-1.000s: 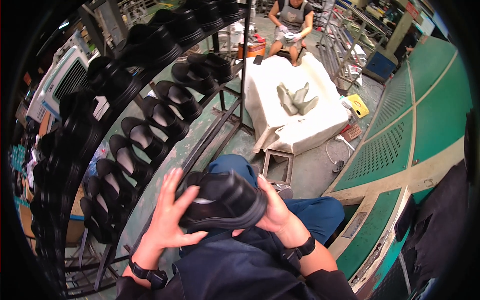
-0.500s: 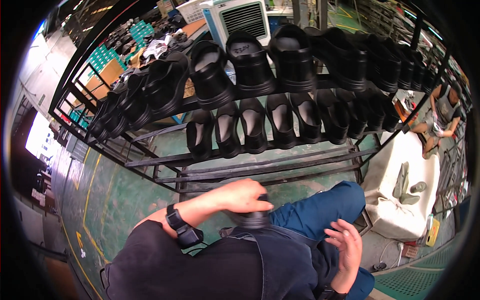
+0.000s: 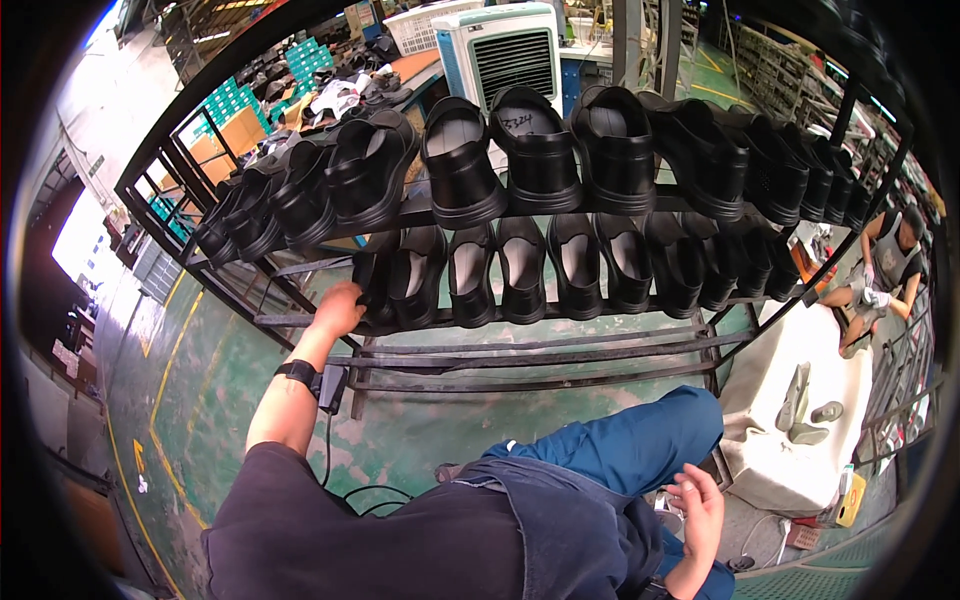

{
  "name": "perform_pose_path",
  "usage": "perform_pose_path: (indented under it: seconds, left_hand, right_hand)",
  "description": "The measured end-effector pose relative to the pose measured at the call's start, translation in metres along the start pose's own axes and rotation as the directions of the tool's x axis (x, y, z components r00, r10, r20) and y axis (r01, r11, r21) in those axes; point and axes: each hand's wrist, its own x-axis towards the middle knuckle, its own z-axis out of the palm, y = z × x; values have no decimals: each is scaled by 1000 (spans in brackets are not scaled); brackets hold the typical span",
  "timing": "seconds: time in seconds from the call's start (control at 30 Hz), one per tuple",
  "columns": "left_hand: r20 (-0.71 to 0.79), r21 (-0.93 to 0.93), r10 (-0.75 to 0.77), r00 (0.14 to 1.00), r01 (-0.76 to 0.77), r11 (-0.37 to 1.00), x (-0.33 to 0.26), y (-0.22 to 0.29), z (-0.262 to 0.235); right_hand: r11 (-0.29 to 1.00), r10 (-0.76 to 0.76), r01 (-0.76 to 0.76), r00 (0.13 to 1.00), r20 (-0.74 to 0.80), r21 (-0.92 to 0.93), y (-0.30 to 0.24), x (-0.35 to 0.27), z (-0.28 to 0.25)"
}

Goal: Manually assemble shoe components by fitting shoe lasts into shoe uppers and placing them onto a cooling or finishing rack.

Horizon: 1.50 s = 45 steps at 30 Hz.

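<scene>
My left hand [image 3: 341,308] reaches out to the left end of the rack's lower shelf. Its fingers are closed at the side of a black shoe [image 3: 374,278], which stands beside a row of similar black shoes [image 3: 470,272] with pale grey insoles. Part of the gripped shoe is hidden behind the hand and the shelf bar. Above, on the upper shelf, runs another row of black shoes [image 3: 540,150], heels facing me. Down by my blue-trousered knee, my right hand [image 3: 697,510] is raised with its fingers loosely spread and nothing in it.
The black metal rack [image 3: 540,357] spans the space before me. At right, a white-covered block [image 3: 790,470] carries several olive-green shoe-shaped pieces [image 3: 798,410]. Beyond it sits another person [image 3: 885,265]. A white air cooler [image 3: 500,55] stands behind the rack.
My left hand has moved from my lap out to the rack's left, taking the black shoe to the lower shelf's left end. My right hand has dropped slightly.
</scene>
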Motion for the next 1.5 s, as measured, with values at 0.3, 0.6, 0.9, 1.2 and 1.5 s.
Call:
perform_pose_path:
  seconds: [0.3, 0.6, 0.9, 1.2, 1.5]
  left_hand:
    - [-200, 36, -131, 971, 141, 989, -14, 38, 14]
    - [-291, 171, -110, 950, 165, 971, -19, 20, 26]
    - [-363, -101, 288, 886, -345, 933, 11, 166, -36]
    - [-209, -651, 932, 297, -753, 95, 4, 464, -7]
    - [-124, -653, 992, 28, -755, -60, -21, 584, 44]
  right_hand:
    - [966, -2, 27, 995, 95, -258, 16, -2, 11]
    - [897, -12, 65, 992, 124, -437, 13, -1, 19]
    - [781, -167, 247, 968, 190, -574, -20, -7, 10]
    - [420, -277, 269, 948, 160, -867, -159, -4, -99]
    - [899, -155, -224, 642, -751, -377, -139, -373, -244]
